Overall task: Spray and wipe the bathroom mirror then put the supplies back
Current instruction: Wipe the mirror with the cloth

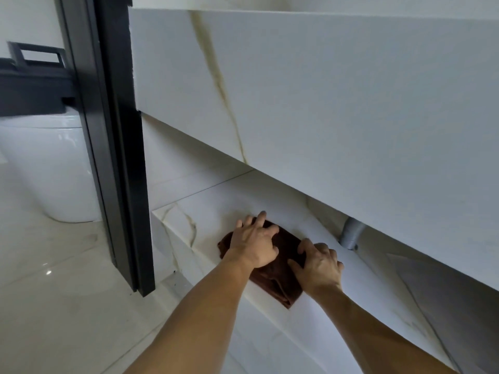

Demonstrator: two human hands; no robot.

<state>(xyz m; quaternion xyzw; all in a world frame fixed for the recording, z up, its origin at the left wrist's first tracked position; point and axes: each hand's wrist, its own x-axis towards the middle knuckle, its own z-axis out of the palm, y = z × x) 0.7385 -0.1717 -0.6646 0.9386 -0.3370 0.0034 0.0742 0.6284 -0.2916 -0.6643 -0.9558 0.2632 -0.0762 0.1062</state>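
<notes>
A folded dark brown cloth (280,282) lies flat on the low white marble shelf (351,287) under the vanity. My left hand (253,241) rests palm down on the cloth's far left part, fingers spread. My right hand (318,265) presses on its right edge, fingers spread and bent. Neither hand grips the cloth; both lie on top of it. No spray bottle and no mirror are in view.
The white marble vanity front (324,90) overhangs the shelf closely. A grey drain pipe (351,236) drops behind the shelf at the right. A black door frame (118,157) stands at the left, with a white toilet (54,163) beyond it on the glossy floor.
</notes>
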